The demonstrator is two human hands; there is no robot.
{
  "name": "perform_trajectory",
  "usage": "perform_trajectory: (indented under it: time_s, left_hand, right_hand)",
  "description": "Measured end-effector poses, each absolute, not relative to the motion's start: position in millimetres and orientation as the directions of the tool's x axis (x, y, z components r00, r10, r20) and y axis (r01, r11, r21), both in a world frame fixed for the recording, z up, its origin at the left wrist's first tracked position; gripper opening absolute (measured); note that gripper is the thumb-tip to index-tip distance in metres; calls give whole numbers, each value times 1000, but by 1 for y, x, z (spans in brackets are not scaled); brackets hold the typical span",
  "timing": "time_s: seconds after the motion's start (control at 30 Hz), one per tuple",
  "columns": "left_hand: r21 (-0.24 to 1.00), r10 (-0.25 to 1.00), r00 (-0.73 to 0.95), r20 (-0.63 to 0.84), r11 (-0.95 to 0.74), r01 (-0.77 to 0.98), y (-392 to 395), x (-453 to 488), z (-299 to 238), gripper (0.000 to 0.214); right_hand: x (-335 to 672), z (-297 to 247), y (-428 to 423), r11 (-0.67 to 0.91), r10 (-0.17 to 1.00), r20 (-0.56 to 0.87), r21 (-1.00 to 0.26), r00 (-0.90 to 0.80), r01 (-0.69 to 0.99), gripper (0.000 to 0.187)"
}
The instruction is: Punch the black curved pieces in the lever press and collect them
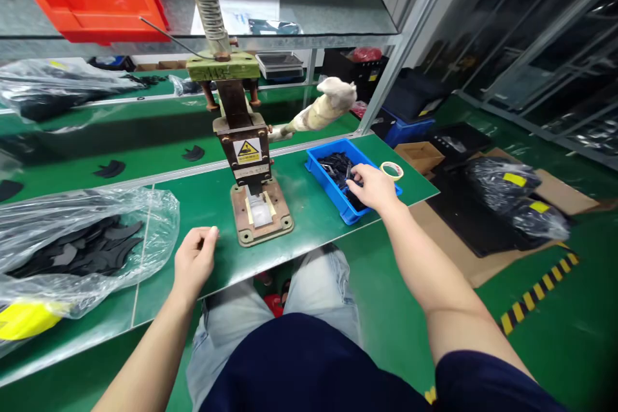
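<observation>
My right hand (371, 185) reaches into a blue bin (345, 215) of small black parts (333, 164). Its thumb and fingers are pinched together at the parts; a small dark piece seems to show at the fingertips, too small to make out. My left hand (196, 257) rests by the bench's front edge, fingers curled with the thumb along them, and whether anything is inside is hidden. Between the hands stands a hand press (244, 135) with a warning label, a cloth-wrapped lever (313, 112) and a pale metal fixture (261, 211) on its base plate.
At left lies a clear plastic bag (159, 219) of curved black pieces (116, 241). A tape roll (391, 170) sits beside the blue bin. Loose black pieces (110, 169) lie behind the press. Above hangs a shelf with a red bin (111, 19); a metal post (410, 32) rises at right.
</observation>
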State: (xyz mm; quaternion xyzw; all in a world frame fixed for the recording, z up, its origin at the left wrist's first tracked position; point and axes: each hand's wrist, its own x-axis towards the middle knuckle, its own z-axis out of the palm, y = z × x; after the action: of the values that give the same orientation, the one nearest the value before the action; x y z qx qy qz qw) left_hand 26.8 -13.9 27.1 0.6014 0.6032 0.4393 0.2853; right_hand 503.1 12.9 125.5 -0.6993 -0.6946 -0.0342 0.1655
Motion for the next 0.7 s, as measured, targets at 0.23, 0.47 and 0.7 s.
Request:
perform_trajectory:
  time_s: [0.23, 0.47, 0.7]
  left_hand:
    - [978, 932, 310, 185, -206, 36, -18, 110, 91, 50]
    - [937, 920, 238, 311, -254, -241, -21, 107, 67, 17]
    - [902, 909, 135, 395, -356, -244, -49, 82, 60, 14]
  right_hand:
    - [383, 130, -22, 568, 802, 353, -204, -482, 797, 26]
    - [324, 114, -27, 735, 667, 498, -325, -554, 595, 20]
    - [298, 86, -36, 756, 655, 654, -561, -379, 338, 25]
